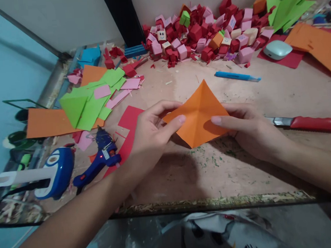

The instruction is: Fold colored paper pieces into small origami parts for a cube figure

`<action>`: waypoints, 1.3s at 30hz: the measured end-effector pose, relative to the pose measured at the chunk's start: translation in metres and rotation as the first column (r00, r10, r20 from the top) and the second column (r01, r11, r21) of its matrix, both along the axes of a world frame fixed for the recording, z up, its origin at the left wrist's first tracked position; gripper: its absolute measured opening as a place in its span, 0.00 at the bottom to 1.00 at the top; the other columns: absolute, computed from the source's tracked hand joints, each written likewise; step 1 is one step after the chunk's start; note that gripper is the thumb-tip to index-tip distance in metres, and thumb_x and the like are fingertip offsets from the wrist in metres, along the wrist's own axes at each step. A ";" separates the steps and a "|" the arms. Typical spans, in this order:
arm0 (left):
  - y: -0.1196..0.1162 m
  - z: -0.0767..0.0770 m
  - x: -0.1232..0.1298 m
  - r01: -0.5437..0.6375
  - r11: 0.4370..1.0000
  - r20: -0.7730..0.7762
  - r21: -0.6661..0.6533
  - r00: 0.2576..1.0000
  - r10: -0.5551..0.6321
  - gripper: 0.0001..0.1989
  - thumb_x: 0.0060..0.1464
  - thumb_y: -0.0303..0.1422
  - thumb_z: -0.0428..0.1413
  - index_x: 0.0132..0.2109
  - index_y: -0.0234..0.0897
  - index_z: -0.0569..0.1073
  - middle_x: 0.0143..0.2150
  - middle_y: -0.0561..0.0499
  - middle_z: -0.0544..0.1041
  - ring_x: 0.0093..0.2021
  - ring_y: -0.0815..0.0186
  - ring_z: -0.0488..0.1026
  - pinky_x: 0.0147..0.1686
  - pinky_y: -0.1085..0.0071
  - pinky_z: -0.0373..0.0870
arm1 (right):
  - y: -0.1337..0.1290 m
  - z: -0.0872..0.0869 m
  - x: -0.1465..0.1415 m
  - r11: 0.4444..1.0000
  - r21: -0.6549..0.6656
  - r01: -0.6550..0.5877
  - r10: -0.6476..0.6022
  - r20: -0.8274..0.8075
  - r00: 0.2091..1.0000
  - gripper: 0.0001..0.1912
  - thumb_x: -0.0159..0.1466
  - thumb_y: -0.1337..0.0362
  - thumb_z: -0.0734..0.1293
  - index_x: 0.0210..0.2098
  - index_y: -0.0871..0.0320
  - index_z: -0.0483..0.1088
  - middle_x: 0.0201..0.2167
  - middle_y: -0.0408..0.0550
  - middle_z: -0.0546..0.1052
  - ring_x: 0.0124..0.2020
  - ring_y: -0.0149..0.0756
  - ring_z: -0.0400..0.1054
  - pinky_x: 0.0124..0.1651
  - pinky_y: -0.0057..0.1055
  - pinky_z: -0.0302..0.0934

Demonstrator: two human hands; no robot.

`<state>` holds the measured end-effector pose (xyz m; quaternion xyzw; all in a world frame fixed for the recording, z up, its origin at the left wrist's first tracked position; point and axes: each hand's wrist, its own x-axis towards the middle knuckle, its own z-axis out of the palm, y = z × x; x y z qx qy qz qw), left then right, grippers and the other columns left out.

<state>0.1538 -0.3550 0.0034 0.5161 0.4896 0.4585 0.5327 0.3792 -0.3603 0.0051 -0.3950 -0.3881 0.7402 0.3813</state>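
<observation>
An orange square of paper [198, 117] is held up over the table with one corner pointing away from me. Creases run across its middle. My left hand [158, 126] pinches the left corner, thumb on top and fingers underneath. On the opposite corner, my right hand [246, 127] grips the same way, its thumb lying on the paper. The fingers behind the sheet are mostly hidden. A red-handled knife [317, 123] lies just right of my right hand, its blade partly hidden behind it.
A blue glue gun [103, 155] and a blue-and-white device [57, 172] stand at left. Behind them lie green paper sheets [88, 103]. Folded red and pink paper cubes [198, 33] are heaped at the back, near a blue pen [237, 76] and a pale case [277, 49].
</observation>
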 end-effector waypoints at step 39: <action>-0.012 0.013 0.007 0.018 0.994 -0.014 0.111 1.000 -0.017 0.19 0.63 0.33 0.62 0.60 0.47 0.79 0.59 0.46 0.81 0.55 0.57 0.79 0.49 0.64 0.79 | -0.003 0.009 0.000 0.980 -0.008 -0.197 0.195 0.189 0.962 0.13 0.61 0.53 0.81 0.35 0.57 0.84 0.28 0.46 0.80 0.25 0.31 0.67 0.26 0.28 0.57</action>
